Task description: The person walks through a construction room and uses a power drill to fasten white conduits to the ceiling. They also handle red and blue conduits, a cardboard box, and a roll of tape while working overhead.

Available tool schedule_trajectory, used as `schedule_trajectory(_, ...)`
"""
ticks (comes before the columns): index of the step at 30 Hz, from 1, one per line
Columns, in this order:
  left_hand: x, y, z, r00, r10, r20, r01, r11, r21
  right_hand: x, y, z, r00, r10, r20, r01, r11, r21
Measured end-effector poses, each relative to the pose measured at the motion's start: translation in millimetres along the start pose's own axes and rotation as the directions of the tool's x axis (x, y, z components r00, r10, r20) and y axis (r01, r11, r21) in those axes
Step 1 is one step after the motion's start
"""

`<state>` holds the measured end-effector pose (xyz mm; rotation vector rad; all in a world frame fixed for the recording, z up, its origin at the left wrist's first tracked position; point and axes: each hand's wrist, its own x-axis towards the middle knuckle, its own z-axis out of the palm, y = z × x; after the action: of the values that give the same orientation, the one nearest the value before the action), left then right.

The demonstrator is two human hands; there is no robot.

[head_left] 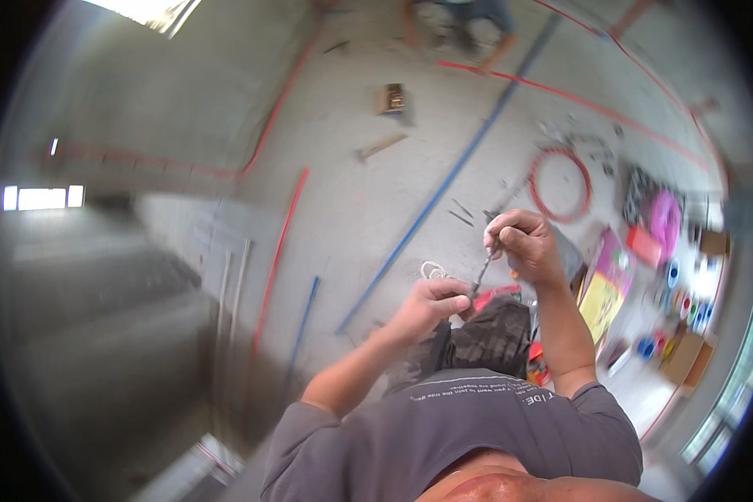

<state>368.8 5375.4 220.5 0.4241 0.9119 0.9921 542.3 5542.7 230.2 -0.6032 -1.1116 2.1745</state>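
In the head view, a thin, grey, twisted metal rod (482, 270) is held in the air between both hands, over the grey concrete floor (335, 226). Its lower end is pinched in the narrow grip of the left hand (433, 307); its upper end is pinched in that of the right hand (523, 241), which is set higher and farther out. The long axis is slanted steeply from lower left to upper right. Neither hand is nearer, as contact is made by both. Beyond the right hand, a red coiled ring (589, 186) is seen.
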Motion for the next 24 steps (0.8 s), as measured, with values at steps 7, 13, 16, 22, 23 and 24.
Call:
schedule_trajectory(7, -122, 17, -77, 0.91, 0.202, -0.361, -0.301, 0.923, -0.24, 113, 70, 148, 0.804, 0.378, 0.458, -0.432, 0.902, 0.016)
schedule_trajectory(13, -172, 16, -132, 0.722, 0.144, -0.677, -0.464, 0.826, -0.32, 185, 147, 262, 0.625, 0.611, 0.486, -0.482, 0.791, -0.376)
schedule_trajectory(16, -175, 21, -192, 0.586, 0.157, -0.795, -0.543, 0.804, -0.241, 241, 203, 307, 0.515, 0.695, 0.502, -0.552, 0.717, -0.426)
schedule_trajectory(22, -236, 71, -275, 0.499, 0.116, -0.859, -0.686, 0.659, -0.309, 320, 306, 426, 0.11, 0.825, 0.555, -0.747, 0.436, -0.501)
schedule_trajectory(23, -250, 76, -283, 0.521, 0.12, -0.845, -0.701, 0.624, -0.344, 329, 318, 448, 0.019, 0.821, 0.57, -0.755, 0.386, -0.53)
schedule_trajectory(24, -263, 79, -287, 0.476, 0.145, -0.867, -0.737, 0.604, -0.303, 329, 327, 477, -0.059, 0.83, 0.555, -0.745, 0.333, -0.578)
